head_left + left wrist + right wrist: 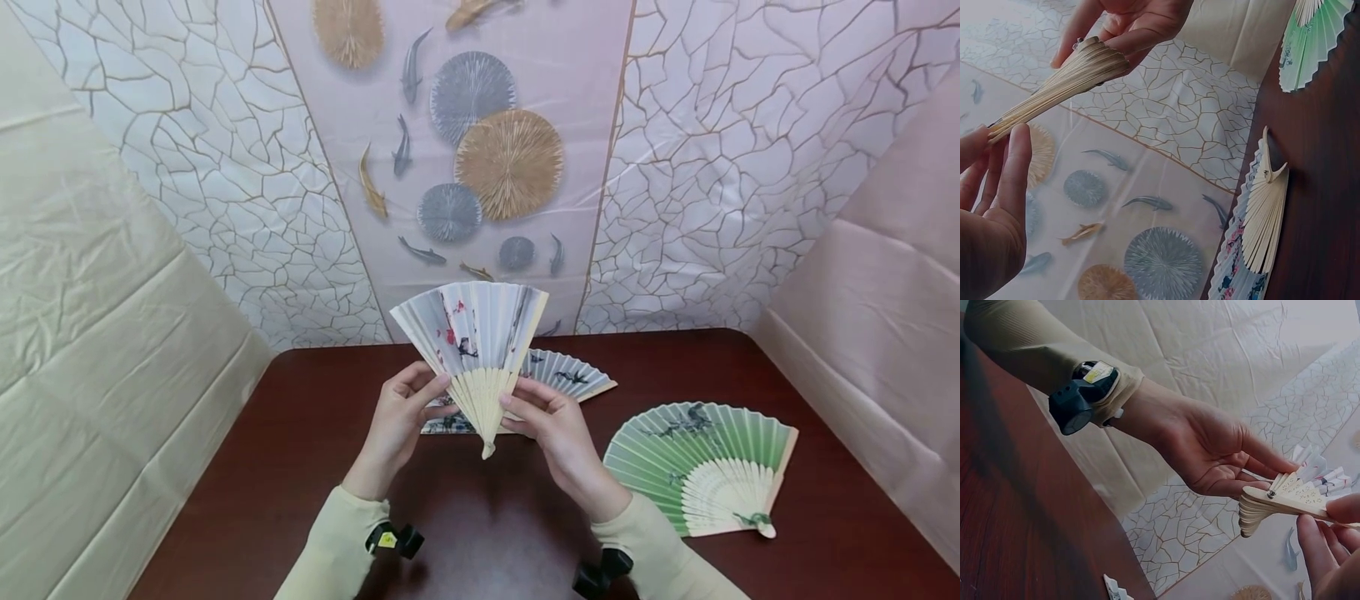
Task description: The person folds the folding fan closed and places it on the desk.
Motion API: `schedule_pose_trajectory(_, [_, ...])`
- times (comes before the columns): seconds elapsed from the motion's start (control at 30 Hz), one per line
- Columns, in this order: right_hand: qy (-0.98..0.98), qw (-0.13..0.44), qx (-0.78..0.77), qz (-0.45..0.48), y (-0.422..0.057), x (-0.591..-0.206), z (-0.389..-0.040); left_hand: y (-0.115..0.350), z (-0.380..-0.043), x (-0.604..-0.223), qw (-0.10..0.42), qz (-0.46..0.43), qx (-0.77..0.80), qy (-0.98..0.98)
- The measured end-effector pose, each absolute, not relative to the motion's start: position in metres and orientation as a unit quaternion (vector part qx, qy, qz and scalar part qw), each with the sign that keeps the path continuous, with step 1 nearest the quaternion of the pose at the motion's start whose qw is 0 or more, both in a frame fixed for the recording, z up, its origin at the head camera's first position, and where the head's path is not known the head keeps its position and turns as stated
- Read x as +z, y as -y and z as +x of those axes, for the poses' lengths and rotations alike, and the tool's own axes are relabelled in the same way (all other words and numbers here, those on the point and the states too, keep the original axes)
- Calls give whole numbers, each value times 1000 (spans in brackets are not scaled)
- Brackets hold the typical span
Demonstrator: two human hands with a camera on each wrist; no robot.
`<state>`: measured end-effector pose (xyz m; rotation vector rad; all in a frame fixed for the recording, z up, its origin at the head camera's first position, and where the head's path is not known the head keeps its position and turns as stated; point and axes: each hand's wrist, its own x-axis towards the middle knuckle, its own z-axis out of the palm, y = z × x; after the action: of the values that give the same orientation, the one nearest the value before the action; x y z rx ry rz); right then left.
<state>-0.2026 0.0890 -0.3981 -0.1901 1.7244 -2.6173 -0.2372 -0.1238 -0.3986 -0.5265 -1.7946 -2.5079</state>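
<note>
A folding fan (pixel 457 325) with pale wooden ribs and a white-grey leaf printed with red and dark marks is held up above the table, partly spread, its pivot end down. My left hand (pixel 393 425) pinches its left edge between thumb and fingers. On the opposite edge, my right hand (pixel 562 437) grips the outer rib. The left wrist view shows the fan's ribs (pixel 1054 90) from the side, between both hands. Behind it, a second white fan (pixel 573 377) with dark floral prints lies spread on the table, partly hidden by the held fan and hands.
A green folding fan (pixel 701 467) lies spread on the dark red-brown table (pixel 300 500), right of my right hand. Patterned cloth (pixel 480 242) with fish and round motifs hangs at the back. Plain cloth walls (pixel 127 375) stand on both sides.
</note>
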Motion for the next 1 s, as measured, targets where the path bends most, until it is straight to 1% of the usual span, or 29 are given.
schedule_pose_trajectory(0.2, [-562, 9, -825, -58, -88, -400, -202, 126, -235, -401, -3, -152, -810, 567])
schedule_pose_trajectory(0.43, [-571, 9, -820, -41, -88, -399, -202, 127, -238, -400, -9, -164, -806, 569])
schedule_pose_trajectory(0.73, [-572, 13, -819, -42, -88, -402, -201, 127, -235, -401, -24, -148, -809, 568])
schedule_pose_trajectory(1.0, [-570, 19, -820, -47, -90, -404, -201, 126, -235, -401, -29, -156, -807, 569])
